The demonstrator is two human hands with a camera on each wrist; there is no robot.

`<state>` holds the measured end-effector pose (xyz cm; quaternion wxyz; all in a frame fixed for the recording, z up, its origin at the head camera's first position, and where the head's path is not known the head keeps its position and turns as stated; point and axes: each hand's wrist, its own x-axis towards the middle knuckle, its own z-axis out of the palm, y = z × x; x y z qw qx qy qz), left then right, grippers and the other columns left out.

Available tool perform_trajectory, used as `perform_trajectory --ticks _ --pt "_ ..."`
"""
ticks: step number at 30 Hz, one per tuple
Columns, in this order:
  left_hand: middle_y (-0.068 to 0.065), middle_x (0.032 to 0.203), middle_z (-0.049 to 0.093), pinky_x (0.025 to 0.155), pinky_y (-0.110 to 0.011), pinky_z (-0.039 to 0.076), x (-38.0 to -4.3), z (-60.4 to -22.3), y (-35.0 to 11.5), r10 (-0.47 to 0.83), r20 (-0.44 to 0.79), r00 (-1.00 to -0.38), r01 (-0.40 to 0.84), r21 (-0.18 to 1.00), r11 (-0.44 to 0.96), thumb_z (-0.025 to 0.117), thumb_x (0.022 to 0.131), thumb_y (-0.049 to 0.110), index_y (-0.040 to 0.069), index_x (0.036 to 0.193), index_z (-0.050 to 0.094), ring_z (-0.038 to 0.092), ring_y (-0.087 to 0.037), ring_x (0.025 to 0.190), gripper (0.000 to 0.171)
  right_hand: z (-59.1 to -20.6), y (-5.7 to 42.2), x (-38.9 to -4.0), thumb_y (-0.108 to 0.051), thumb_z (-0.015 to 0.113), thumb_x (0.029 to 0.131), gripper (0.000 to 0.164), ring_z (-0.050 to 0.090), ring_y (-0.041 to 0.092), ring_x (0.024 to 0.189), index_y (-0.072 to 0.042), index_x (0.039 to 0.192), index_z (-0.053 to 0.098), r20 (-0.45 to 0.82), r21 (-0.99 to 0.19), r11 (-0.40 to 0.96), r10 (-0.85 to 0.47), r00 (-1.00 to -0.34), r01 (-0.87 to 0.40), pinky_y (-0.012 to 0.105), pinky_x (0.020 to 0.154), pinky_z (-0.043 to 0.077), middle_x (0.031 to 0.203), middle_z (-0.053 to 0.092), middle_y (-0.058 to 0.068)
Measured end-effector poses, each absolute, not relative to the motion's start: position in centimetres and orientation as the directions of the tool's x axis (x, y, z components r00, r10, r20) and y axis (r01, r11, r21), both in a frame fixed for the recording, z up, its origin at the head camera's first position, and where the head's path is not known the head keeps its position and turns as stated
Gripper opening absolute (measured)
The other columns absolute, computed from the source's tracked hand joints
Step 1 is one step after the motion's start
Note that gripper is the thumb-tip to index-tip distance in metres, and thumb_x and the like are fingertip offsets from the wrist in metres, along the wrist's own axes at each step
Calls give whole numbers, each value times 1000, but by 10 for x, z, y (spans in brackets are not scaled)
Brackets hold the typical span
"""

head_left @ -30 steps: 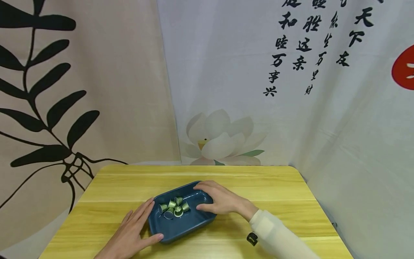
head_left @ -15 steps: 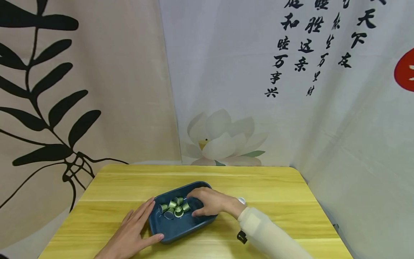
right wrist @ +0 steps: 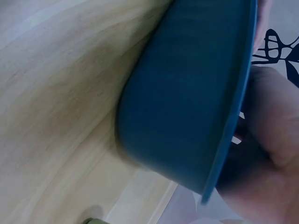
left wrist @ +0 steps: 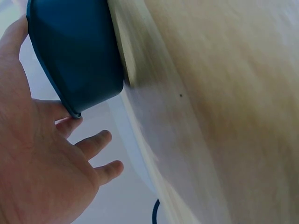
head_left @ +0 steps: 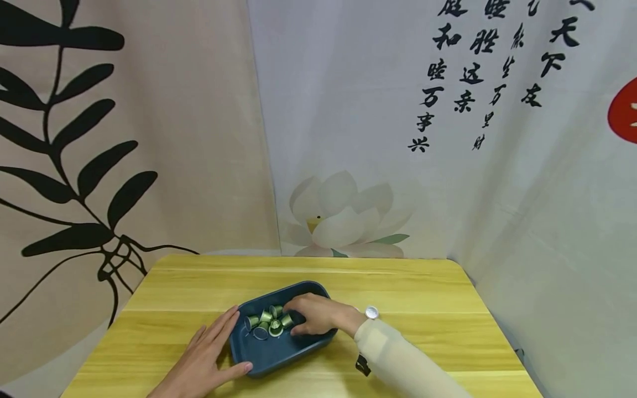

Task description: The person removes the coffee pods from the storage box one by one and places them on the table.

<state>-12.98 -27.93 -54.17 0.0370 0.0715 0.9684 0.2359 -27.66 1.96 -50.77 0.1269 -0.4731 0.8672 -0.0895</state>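
A dark blue rectangular tray lies slantwise on the table, with several small green coffee capsules bunched in its left half. My left hand rests against the tray's left end, fingers extended along the rim and thumb at the near corner. In the left wrist view the fingertips touch the rim and the other fingers spread free. My right hand reaches over the right side into the tray. Its thumb and fingers are apart, close around the rightmost capsule; whether they touch it is unclear. The right wrist view blurs that hand behind the tray wall.
Right of the tray, a capsule stands on the wooden table with its pale round lid up, partly beside the right wrist. A green edge shows low in the right wrist view. Printed curtains hang behind the table.
My right hand has moved left from the tray's right rim to the capsules. The capsule on the table has come into view behind the wrist. The left hand has stayed put.
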Motion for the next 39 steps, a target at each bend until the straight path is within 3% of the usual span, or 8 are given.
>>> perform_trajectory --ticks 14,24,31,39 --pt "-9 190 24 129 -91 21 -129 -540 -277 140 -77 -987 89 461 883 72 88 90 21 182 25 39 -48 169 126 -517 13 -276 -47 79 107 47 71 16 138 -20 146 77 -104 -158 562 -827 -553 -812 32 120 58 145 75 -2" --pt "-10 189 28 124 -90 31 -127 -540 -278 150 23 -988 145 433 890 72 91 88 18 181 30 45 -46 166 121 -518 9 -273 -45 83 104 40 74 10 123 -21 136 80 -72 -111 560 -828 -556 -821 27 108 63 133 78 -4" --pt "-10 189 27 124 -90 30 -128 -539 -279 154 25 -988 149 441 885 72 92 86 17 181 29 45 -47 165 121 -516 13 -276 -39 85 103 37 75 6 114 -19 134 81 -65 -188 554 -831 -552 -811 22 99 63 128 81 -6" --pt "-10 190 24 127 -92 23 -128 -539 -279 146 -67 -987 99 461 882 72 89 89 22 183 25 42 -50 166 124 -512 19 -275 -26 88 101 32 73 0 99 -18 131 80 -46 -338 520 -842 -538 -784 13 87 59 112 82 -6"
